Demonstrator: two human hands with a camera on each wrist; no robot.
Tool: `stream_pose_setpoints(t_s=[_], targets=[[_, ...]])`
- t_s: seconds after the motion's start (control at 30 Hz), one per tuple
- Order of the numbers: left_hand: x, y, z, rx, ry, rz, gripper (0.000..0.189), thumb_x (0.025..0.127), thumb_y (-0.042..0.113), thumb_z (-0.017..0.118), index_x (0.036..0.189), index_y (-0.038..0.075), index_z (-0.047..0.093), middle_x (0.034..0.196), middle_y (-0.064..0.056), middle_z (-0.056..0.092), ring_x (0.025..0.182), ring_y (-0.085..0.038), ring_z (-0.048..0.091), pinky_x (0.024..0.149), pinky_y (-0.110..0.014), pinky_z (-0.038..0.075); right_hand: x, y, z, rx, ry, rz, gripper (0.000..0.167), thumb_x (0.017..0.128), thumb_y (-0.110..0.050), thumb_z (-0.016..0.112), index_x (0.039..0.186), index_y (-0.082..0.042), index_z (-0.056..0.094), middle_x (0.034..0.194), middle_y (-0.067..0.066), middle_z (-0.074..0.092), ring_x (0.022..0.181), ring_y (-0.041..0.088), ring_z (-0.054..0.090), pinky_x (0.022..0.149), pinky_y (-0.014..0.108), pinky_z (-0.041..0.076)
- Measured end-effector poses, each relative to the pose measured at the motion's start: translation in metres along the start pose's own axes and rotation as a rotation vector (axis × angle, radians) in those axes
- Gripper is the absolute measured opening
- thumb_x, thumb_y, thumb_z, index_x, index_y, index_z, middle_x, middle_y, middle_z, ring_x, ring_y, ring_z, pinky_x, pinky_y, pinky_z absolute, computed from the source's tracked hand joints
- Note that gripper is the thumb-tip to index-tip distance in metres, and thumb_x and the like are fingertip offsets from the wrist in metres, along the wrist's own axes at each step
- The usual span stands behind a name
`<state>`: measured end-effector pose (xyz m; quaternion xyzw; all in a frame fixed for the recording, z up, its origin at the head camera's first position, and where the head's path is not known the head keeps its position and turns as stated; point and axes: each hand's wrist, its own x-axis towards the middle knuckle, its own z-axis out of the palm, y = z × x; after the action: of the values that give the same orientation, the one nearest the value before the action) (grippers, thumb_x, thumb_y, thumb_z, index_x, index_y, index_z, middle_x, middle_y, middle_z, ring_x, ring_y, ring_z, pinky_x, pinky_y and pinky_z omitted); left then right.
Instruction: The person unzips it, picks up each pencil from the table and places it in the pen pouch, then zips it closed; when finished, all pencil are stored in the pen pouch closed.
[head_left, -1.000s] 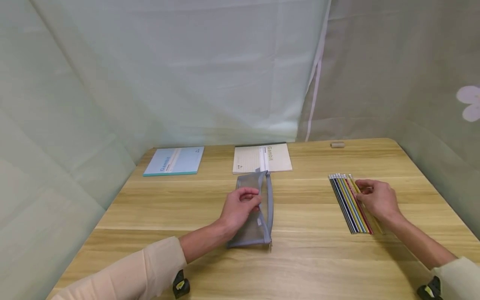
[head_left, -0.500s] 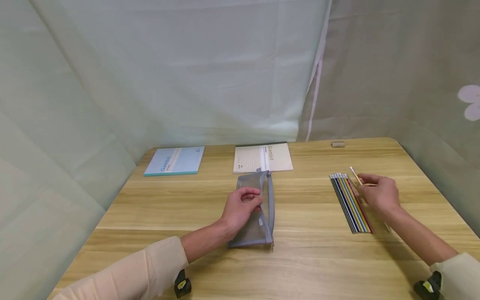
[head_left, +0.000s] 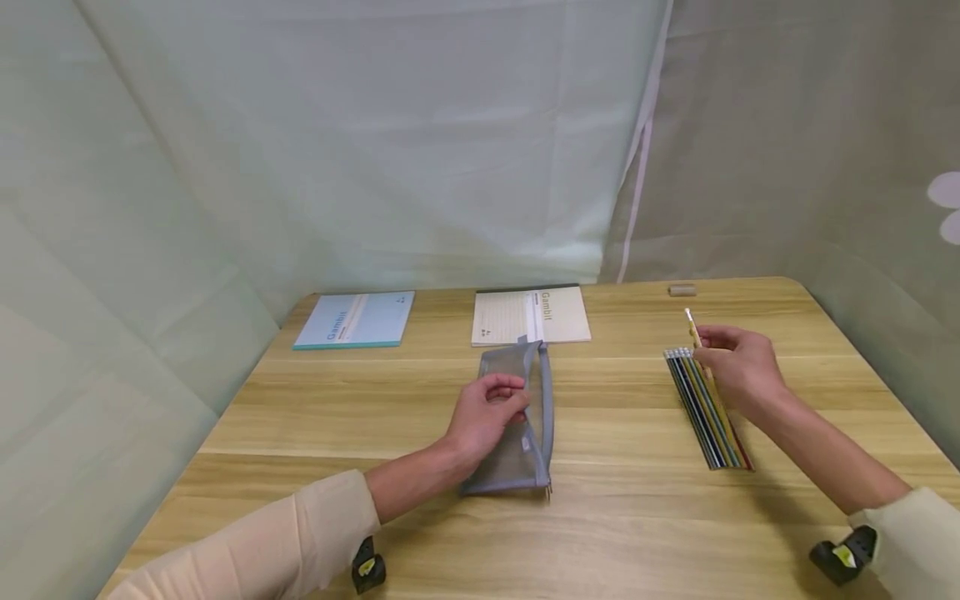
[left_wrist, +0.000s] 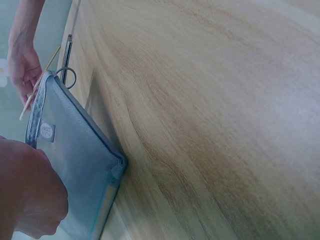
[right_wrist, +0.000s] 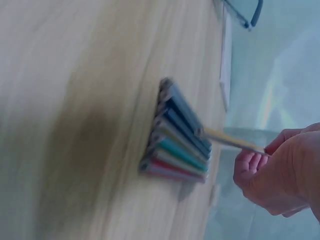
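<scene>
In the head view a grey mesh zip pencil pouch (head_left: 504,473) lies mid-table with its zipped side parted. My left hand (head_left: 483,423) pinches the pouch's edge beside the opening. To the right, my right hand (head_left: 742,367) holds a yellow pencil (right_wrist: 230,139) between thumb and fingers, lifted off the table. Its white-tipped end points up and away from me. Beneath that hand lies a row of several pencils (head_left: 701,408) in dark, blue, yellow and red, side by side. The left wrist view shows the pouch (left_wrist: 75,165) raised along its zip edge.
At the back of the table (head_left: 615,517) lie a blue notebook (head_left: 356,321) on the left and a cream notebook (head_left: 498,318) behind the pouch. A small brownish cylinder (head_left: 682,290) sits at the back right. Curtains (head_left: 450,142) surround the table.
My right hand has drawn the yellow pencil away from the right side of the row, raised it and brought it left above the others. My left hand stays at the pouch.
</scene>
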<state>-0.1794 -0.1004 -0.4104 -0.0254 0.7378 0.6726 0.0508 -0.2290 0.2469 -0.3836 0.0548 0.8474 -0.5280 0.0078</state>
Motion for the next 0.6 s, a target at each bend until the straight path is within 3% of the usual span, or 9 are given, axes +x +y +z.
stream_pose_setpoints(t_s=[0.13, 0.3, 0.6], targets=[[0.000, 0.000, -0.001, 0.010, -0.002, -0.006, 0.020, 0.099, 0.005, 0.073, 0.118, -0.002, 0.069, 0.104, -0.012, 0.072, 0.087, -0.016, 0.070, 0.082, -0.031, 0.065, 0.000, -0.012, 0.012, 0.107, -0.079, 0.007, 0.051, 0.103, -0.001, 0.057, 0.150, 0.015, 0.045, 0.111, 0.006, 0.057, 0.087, 0.003, 0.056, 0.069, 0.019, 0.057], [-0.001, -0.001, -0.001, 0.002, -0.012, 0.008, 0.021, 0.099, 0.005, 0.073, 0.118, -0.004, 0.069, 0.103, -0.013, 0.072, 0.085, -0.016, 0.069, 0.083, -0.033, 0.065, -0.004, -0.026, 0.032, 0.193, -0.167, 0.024, 0.048, 0.103, 0.002, 0.058, 0.147, 0.016, 0.044, 0.106, 0.001, 0.058, 0.086, 0.002, 0.060, 0.073, 0.022, 0.061], [-0.001, -0.001, -0.002, 0.002, -0.014, 0.012, 0.020, 0.099, 0.005, 0.073, 0.117, -0.003, 0.069, 0.103, -0.013, 0.073, 0.084, -0.015, 0.070, 0.083, -0.034, 0.065, -0.013, -0.045, 0.074, 0.354, -0.264, 0.043, 0.050, 0.102, 0.005, 0.060, 0.147, 0.017, 0.043, 0.116, 0.014, 0.060, 0.091, 0.009, 0.067, 0.084, 0.030, 0.065]])
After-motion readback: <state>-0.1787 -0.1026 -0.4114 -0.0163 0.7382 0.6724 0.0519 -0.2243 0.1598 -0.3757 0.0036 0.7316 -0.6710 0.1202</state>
